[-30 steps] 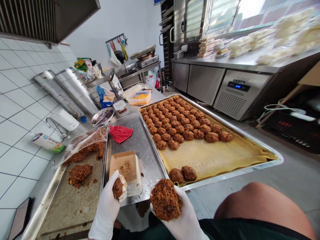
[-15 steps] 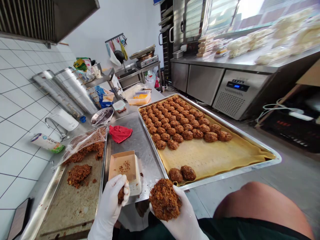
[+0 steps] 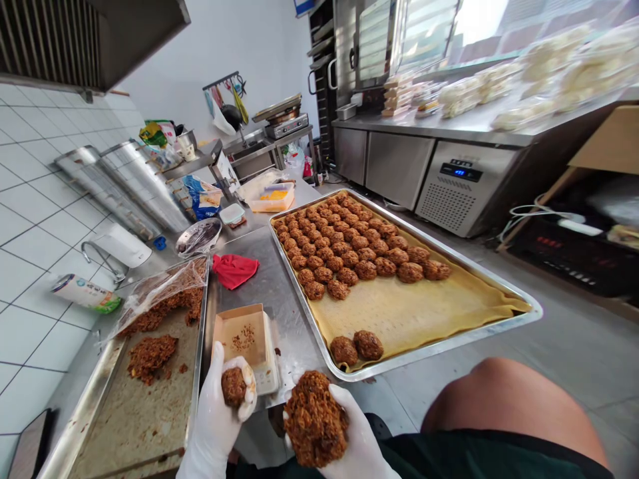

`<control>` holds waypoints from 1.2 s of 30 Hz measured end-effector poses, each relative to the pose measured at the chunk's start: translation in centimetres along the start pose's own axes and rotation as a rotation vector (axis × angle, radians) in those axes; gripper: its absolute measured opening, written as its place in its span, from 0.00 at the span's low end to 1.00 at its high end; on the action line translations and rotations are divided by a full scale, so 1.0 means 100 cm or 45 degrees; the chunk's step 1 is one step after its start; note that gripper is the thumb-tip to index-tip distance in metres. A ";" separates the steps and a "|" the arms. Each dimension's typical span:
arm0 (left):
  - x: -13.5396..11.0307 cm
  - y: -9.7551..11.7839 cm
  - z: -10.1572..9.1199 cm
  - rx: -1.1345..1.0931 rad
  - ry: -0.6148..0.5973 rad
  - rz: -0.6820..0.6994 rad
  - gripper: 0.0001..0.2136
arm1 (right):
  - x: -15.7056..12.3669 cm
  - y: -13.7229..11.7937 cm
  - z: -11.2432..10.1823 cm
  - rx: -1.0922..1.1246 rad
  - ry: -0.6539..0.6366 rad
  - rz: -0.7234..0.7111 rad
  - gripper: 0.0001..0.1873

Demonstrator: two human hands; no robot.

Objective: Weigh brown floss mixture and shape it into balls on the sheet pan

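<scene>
Small ball, dark brown, sits in the left hand, out by the near edge of the counter. Grip: thumb to its left, fingers curled round its right, closed in to the ball's width. Shape near round; long axis not readable. Large clump lies to its right, apart from it, cupped in the right hand, thumb along its right side, fingertips showing at its left. Lined tray is ahead and to the right; right hand nearer, clump between it and the left hand. Two balls side by side in its near-left corner; rows of balls at the far end. Paper box just ahead of the left hand; contact cannot be told. Left tray on that hand's outer side, loose lump on it.
</scene>
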State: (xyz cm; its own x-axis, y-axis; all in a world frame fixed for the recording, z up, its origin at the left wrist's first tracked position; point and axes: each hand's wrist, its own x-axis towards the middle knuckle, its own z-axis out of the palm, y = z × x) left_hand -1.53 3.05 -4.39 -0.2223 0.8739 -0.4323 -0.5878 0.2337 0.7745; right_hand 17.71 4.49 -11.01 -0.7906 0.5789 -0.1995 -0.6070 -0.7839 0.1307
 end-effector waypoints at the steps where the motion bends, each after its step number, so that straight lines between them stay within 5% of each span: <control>1: 0.000 -0.001 0.002 -0.005 0.012 0.018 0.24 | 0.001 0.002 -0.002 -0.008 -0.004 0.010 0.21; 4: -0.004 -0.001 0.007 0.094 0.030 0.039 0.13 | 0.002 0.006 -0.004 -0.036 -0.056 0.005 0.21; 10: -0.001 -0.002 0.009 0.339 0.096 0.140 0.17 | 0.001 0.004 -0.004 0.002 -0.071 0.048 0.22; 14: 0.005 -0.005 0.010 0.287 0.036 0.146 0.12 | 0.000 0.001 -0.008 0.012 -0.054 0.072 0.22; 17: 0.004 -0.005 0.012 0.302 0.064 0.111 0.19 | 0.001 0.000 -0.010 0.036 -0.065 0.078 0.23; 21: -0.004 0.004 0.019 0.349 0.028 -0.017 0.17 | 0.001 -0.003 -0.013 0.050 -0.057 0.062 0.22; 25: -0.009 0.009 0.026 0.388 0.071 0.036 0.18 | 0.001 -0.008 -0.017 0.096 -0.101 0.075 0.24; 30: -0.006 -0.001 0.036 0.168 0.063 -0.022 0.27 | 0.000 -0.012 -0.018 0.079 -0.148 0.062 0.24; 36: -0.008 -0.008 0.045 0.253 0.081 0.011 0.14 | -0.001 -0.014 -0.019 0.052 -0.143 0.037 0.23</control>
State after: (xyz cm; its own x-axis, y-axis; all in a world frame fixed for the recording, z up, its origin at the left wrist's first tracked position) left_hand 2.61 4.05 -2.62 -0.2792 0.8490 -0.4485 -0.4218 0.3112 0.8516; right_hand 18.80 5.14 -12.98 -0.8106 0.5793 -0.0851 -0.5845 -0.7923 0.1750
